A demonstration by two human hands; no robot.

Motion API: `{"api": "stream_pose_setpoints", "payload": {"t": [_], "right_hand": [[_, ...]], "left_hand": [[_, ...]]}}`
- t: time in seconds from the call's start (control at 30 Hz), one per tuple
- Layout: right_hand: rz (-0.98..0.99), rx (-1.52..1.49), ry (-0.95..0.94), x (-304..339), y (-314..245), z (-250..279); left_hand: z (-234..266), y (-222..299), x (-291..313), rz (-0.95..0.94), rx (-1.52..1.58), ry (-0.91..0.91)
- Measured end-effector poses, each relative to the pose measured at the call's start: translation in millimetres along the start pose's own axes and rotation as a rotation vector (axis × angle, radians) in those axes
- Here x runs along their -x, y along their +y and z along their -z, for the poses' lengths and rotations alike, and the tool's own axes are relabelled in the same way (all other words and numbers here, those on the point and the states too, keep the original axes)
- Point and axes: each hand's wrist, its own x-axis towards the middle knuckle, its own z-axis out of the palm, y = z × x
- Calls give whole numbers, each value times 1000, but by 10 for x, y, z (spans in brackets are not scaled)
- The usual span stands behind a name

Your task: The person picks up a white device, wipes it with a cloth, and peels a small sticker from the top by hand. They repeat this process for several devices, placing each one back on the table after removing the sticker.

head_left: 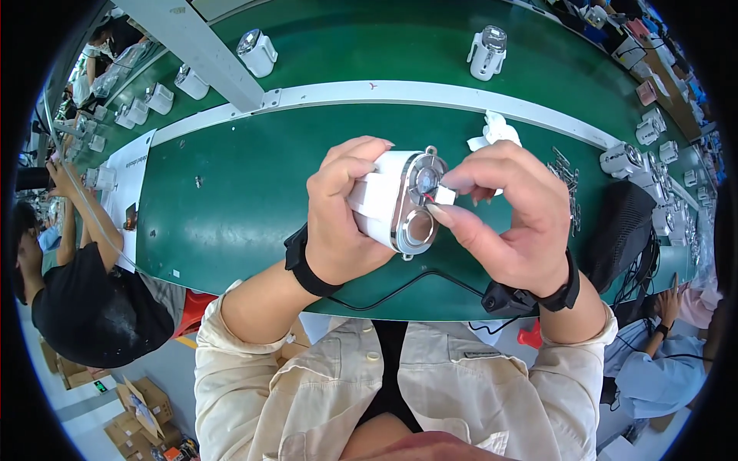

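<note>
Over the green table I hold a white oval device [374, 201], tilted so its silver end with two round windows faces right. My left hand [338, 203] wraps round its white body, thumb and fingers closed on it. Close beside the silver end, my right hand [515, 211] pinches a small white block [445, 197] between thumb and forefinger. A short red wire [429, 198] shows between the block and the device; where its ends join is too small to tell. Both wrists carry black straps.
A crumpled white cloth [496, 131] and a pile of small metal parts [565, 180] lie right of my hands. A black mesh bag [621, 223] with cables sits farther right. Similar white devices [487, 54] stand beyond the white rail [377, 92]. Co-workers sit left and right.
</note>
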Motion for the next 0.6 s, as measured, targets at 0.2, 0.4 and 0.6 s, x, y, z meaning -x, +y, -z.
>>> {"api": "stream_pose_setpoints", "payload": {"t": [0.2, 0.4, 0.6], "right_hand": [[3, -21, -25, -9, -6, 23], [15, -36, -89, -51, 22, 121], [62, -113, -172, -89, 123, 224]], "left_hand": [[43, -12, -21, -73, -74, -14], [42, 133, -42, 141, 93, -158], [82, 169, -86, 247, 276, -311]]}}
